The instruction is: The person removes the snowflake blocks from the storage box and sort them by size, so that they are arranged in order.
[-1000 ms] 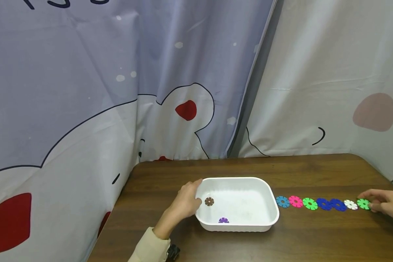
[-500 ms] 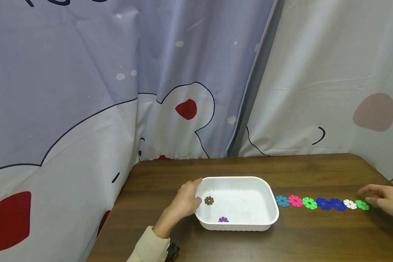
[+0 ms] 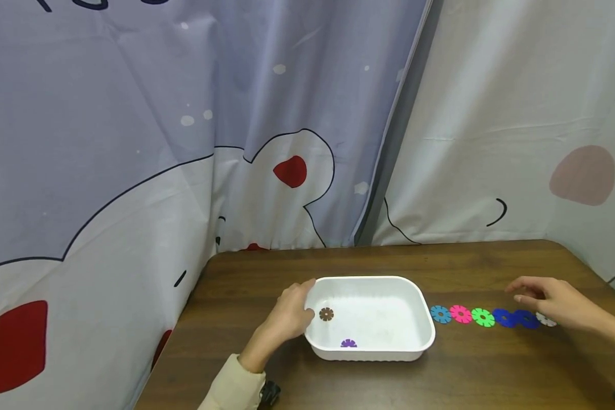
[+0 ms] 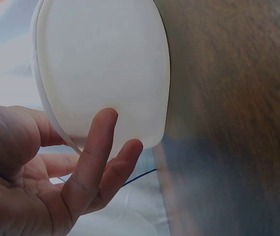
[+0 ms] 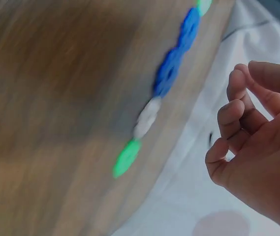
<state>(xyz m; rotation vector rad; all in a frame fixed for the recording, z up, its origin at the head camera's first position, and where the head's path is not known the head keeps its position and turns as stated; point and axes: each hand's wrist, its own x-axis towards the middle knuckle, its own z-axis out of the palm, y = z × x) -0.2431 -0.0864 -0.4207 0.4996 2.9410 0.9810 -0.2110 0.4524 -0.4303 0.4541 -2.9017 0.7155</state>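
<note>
My left hand [image 3: 287, 313] grips the left rim of a white plastic basin [image 3: 384, 318]. In the left wrist view its fingers [image 4: 93, 152] lie along the basin's outer wall. Inside the basin are a brown snowflake disc [image 3: 326, 314] and a purple snowflake disc [image 3: 348, 343], the latter partly hidden by the front rim. Over the right end of a row of notched discs hovers my right hand [image 3: 561, 300], fingers loosely bent around nothing. Light blue [image 3: 441, 314], pink [image 3: 460, 314], green [image 3: 483, 318], two dark blue [image 3: 504, 318] and white [image 3: 546, 320] discs show; the end green disc [image 5: 127, 158] appears in the right wrist view.
The brown wooden table [image 3: 441, 381] carries the basin and the row, which begins close to the basin's right side. Behind the table hang printed curtains [image 3: 266, 188] and a pale fabric [image 3: 471, 171].
My right hand has let go of the end green disc, lifted and moved left over the row, hiding that disc in the head view. The left hand and basin have stayed put.
</note>
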